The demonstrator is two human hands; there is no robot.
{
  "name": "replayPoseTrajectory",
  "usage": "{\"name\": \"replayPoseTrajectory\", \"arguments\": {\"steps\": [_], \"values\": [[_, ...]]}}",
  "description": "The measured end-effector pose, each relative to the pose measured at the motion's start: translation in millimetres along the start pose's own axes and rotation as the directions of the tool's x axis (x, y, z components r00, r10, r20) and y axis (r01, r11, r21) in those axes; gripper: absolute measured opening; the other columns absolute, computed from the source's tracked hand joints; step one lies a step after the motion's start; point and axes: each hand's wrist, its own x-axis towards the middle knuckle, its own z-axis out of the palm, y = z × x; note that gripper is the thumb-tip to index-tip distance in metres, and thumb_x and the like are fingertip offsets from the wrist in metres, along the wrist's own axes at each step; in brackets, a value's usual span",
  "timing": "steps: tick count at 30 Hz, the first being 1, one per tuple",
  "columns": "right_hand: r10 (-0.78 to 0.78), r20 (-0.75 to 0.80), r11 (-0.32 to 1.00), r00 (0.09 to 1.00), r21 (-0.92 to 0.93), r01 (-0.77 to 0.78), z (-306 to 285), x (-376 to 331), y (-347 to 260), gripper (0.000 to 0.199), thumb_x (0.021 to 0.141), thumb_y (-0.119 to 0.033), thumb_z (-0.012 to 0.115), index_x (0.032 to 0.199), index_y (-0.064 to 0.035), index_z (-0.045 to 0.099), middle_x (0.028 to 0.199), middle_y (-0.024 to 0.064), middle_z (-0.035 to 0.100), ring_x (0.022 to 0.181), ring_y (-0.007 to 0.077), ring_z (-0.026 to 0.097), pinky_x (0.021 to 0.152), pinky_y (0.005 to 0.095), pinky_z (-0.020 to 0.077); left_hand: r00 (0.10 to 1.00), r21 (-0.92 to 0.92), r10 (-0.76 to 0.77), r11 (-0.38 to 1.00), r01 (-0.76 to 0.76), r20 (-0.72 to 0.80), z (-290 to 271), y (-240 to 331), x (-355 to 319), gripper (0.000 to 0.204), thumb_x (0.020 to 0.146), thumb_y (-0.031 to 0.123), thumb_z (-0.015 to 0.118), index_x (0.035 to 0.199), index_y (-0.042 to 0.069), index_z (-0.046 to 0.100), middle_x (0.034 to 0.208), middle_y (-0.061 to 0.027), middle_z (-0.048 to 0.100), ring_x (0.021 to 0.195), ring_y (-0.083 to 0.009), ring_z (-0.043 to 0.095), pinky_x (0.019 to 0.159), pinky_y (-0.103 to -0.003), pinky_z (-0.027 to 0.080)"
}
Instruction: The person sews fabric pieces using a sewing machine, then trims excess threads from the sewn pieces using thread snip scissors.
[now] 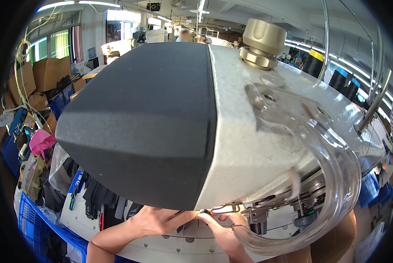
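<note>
**Machine head, work surface and hand positions**

Machine housing (257,144) fills most of the view: a bulky, rounded casting in a pale, grainy, speckled finish. A matt black foam pad (144,122), smooth and softly edged, caps its left end. A brass-coloured knurled cap (262,44) stands upright on top of the casting. A clear, thick-walled plastic tube (336,193) curves in a wide loop from a transparent bracket (288,111) on the upper face down to the underside.

Below the housing lies a white flat bed (174,245), smooth, with a row of small marks. Dark, flat cut pieces (95,197) are stacked at its left edge, beside a blue plastic crate (34,223) with a slotted wall.

The left hand (161,219) rests on the bed, fingers extended toward the needle area under the housing. The right hand (225,232) sits just beside it, fingertips drawn together near the metal presser parts (257,212). What the fingertips grip is hidden by the housing; it cannot be determined.
</note>
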Motion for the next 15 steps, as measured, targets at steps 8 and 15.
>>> {"name": "replayPoseTrajectory", "arguments": {"steps": [8,15], "values": [[-0.015,0.1,0.967,0.995,-0.25,0.039,-5,-9,19,0.023,0.077,-0.007,0.092,0.094,-0.0057,0.076,0.09,0.0009,0.073,0.084,0.0098,0.067,0.072,0.0258,0.0527,0.988,0.142,0.14,0.981,-0.13,-0.064,-1,1,20,0.029,0.064,0.011,0.073,0.092,0.007,0.078,0.082,-0.0015,0.069,0.073,-0.0153,0.067,0.07,-0.031,0.056],[0.147,0.149,0.976,0.978,0.138,-0.167,-18,8,6,0.021,0.077,-0.009,0.092,0.091,-0.0071,0.077,0.09,-0.0006,0.074,0.079,0.0067,0.067,0.07,0.0225,0.0513,0.993,0.213,0.112,0.972,-0.105,-0.022,-11,10,20,0.03,0.061,0.012,0.07,0.089,0.005,0.077,0.09,-0.0047,0.073,0.077,-0.0143,0.07,0.073,-0.031,0.059]]}}
